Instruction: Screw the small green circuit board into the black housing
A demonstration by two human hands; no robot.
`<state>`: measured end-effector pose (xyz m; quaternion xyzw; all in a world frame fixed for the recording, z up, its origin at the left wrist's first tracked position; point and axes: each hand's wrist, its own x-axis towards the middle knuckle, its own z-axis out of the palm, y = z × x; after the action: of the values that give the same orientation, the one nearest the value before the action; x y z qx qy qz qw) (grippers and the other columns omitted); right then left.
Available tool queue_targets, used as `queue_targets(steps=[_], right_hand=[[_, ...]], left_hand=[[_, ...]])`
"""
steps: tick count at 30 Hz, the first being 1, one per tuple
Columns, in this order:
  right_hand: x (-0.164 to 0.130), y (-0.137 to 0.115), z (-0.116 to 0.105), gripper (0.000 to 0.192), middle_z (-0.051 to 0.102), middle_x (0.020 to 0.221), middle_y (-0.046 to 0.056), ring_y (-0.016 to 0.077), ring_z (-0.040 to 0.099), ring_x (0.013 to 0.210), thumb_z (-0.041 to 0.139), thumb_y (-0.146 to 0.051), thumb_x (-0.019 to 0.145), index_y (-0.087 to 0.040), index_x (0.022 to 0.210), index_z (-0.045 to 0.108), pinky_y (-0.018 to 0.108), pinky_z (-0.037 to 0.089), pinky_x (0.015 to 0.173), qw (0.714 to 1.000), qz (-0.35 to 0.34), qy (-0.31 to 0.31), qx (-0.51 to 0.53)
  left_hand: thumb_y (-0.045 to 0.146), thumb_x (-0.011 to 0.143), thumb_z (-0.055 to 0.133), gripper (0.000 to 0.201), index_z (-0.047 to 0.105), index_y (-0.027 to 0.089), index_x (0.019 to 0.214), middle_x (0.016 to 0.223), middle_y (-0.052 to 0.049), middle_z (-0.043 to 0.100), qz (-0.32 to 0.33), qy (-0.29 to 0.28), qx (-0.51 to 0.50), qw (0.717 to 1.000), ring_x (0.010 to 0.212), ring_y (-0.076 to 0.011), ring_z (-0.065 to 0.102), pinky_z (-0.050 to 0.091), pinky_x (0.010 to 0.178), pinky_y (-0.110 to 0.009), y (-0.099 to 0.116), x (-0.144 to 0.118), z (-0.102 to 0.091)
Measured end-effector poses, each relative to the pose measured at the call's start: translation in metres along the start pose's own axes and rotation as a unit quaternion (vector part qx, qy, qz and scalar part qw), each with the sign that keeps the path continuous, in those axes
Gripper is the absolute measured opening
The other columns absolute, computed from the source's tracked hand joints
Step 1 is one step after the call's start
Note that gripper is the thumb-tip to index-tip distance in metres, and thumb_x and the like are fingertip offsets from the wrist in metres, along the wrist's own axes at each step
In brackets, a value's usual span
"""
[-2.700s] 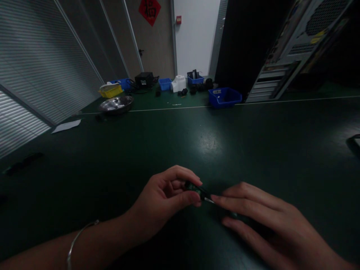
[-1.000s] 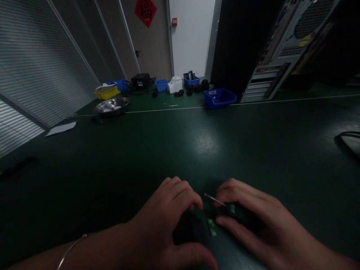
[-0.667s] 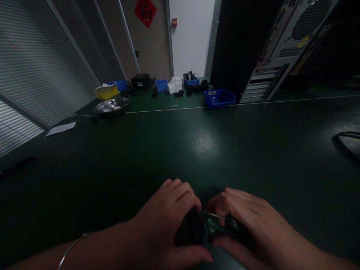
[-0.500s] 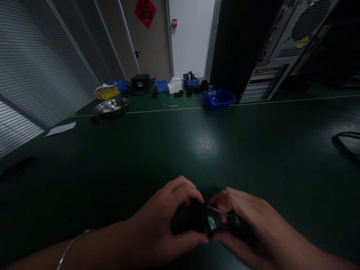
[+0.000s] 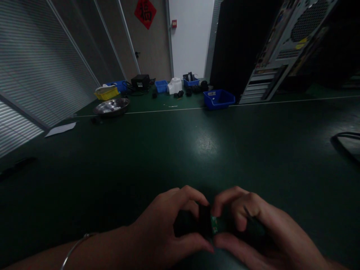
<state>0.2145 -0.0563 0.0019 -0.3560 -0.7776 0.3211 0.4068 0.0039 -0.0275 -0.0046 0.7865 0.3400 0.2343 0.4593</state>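
At the bottom centre, my left hand (image 5: pixel 165 221) is closed around a small black housing (image 5: pixel 204 221), thumb below and fingers above. A small green circuit board (image 5: pixel 214 224) shows at the housing's right side. My right hand (image 5: pixel 261 221) pinches at this board, with the index finger at its upper edge and the thumb at its lower edge. A thin dark tool (image 5: pixel 246 213), probably a screwdriver, is tucked between the right hand's curled fingers; its handle is lost in shadow. Dim light hides how board and housing join.
Across the dark green table (image 5: pixel 135 150) stand a blue bin (image 5: pixel 219 100), a steel bowl (image 5: pixel 112 107), a yellow tray (image 5: pixel 107 93) and a white plastic part (image 5: pixel 174 86). A computer case (image 5: pixel 258 82) is at back right. A black cable (image 5: pixel 344 144) lies at the right edge.
The tool's metal shaft, which pointed at the board, has swung back into my right hand. Right thumb and index finger have moved onto the board's edges. The housing has turned slightly.
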Motion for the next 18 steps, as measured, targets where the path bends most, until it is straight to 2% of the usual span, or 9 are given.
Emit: queue_targets(steps=[7, 11, 14, 18], right_hand=[[0.000, -0.003, 0.001, 0.036, 0.065, 0.086, -0.005, 0.0089, 0.066, 0.074, 0.066, -0.001, 0.075, -0.026, 0.084, 0.041, 0.015, 0.053, 0.065, 1.000, -0.003, -0.016, 0.000], [-0.001, -0.005, 0.000, 0.035, 0.066, 0.085, -0.004, 0.0094, 0.065, 0.071, 0.067, -0.003, 0.075, -0.026, 0.083, 0.042, 0.015, 0.052, 0.060, 1.000, -0.011, -0.004, -0.023], [0.001, -0.007, 0.000, 0.033, 0.066, 0.084, -0.003, 0.0096, 0.066, 0.070, 0.068, -0.006, 0.077, -0.026, 0.083, 0.043, 0.015, 0.052, 0.060, 1.000, -0.017, 0.000, -0.021], [0.003, -0.008, 0.001, 0.031, 0.067, 0.085, -0.002, 0.0099, 0.067, 0.072, 0.069, -0.009, 0.078, -0.025, 0.083, 0.044, 0.014, 0.053, 0.061, 1.000, -0.021, 0.005, -0.012]], left_hand=[[0.033, 0.073, 0.074, 0.036, 0.055, 0.018, 0.099, 0.087, -0.006, 0.069, 0.022, 0.007, -0.013, 1.000, 0.081, -0.0164, 0.064, 0.050, 0.075, -0.026, 0.005, -0.001, 0.003], [0.034, 0.068, 0.078, 0.041, 0.055, 0.018, 0.098, 0.082, -0.003, 0.067, 0.017, 0.009, -0.029, 0.999, 0.076, -0.0148, 0.062, 0.049, 0.068, -0.023, 0.006, 0.000, 0.001], [0.034, 0.065, 0.081, 0.045, 0.054, 0.018, 0.097, 0.081, -0.002, 0.066, 0.023, -0.013, -0.057, 0.998, 0.074, -0.0140, 0.062, 0.048, 0.067, -0.022, 0.007, 0.000, -0.001], [0.031, 0.076, 0.072, 0.036, 0.052, 0.017, 0.102, 0.079, -0.003, 0.066, 0.040, -0.036, -0.101, 0.993, 0.066, -0.0115, 0.060, 0.046, 0.061, -0.020, 0.012, 0.001, -0.004]])
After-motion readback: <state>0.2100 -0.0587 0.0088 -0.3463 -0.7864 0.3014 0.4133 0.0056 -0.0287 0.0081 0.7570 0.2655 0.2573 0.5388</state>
